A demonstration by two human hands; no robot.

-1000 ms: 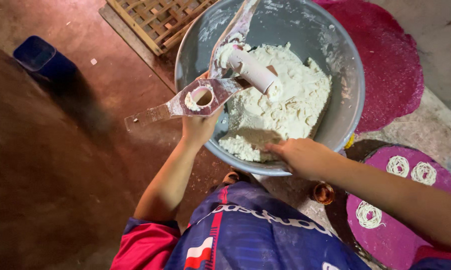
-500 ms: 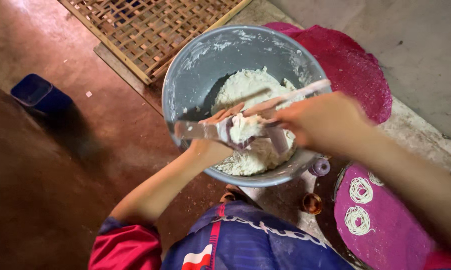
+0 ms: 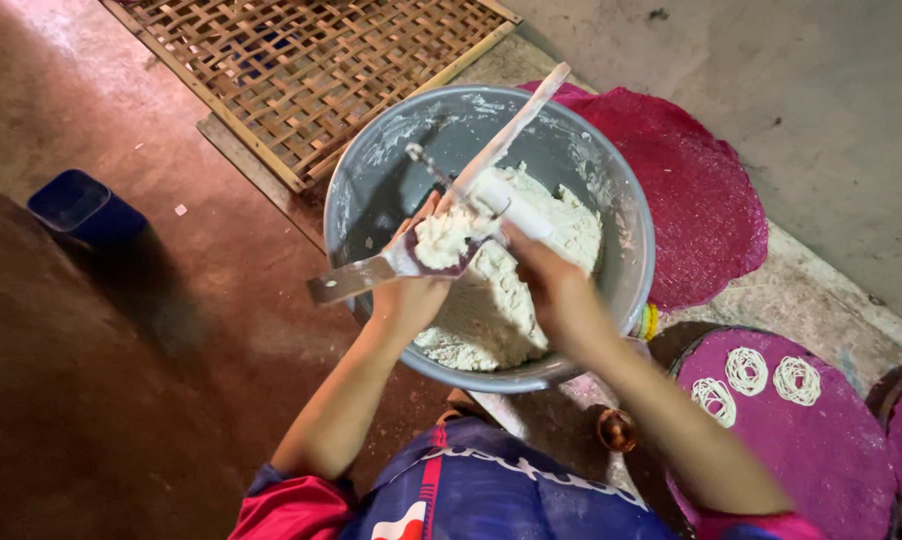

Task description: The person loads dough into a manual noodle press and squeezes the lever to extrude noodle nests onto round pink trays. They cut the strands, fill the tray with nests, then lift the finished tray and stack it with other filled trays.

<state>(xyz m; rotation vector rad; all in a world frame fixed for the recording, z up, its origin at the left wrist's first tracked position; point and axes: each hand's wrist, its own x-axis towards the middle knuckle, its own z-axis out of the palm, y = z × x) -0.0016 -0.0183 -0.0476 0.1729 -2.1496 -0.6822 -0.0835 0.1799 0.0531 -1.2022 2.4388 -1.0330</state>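
Gripping the dough-filled press, left hand; right hand packs dough.

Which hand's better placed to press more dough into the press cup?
Right. The left hand grips the dough press over the bowl, so it looks committed. The right hand sits by the dough.

Open floor left of the metal basin | blue box well clear | woven bamboo mat blocks beyond the rim | pink mats (one bearing noodle coils) crowd the right side
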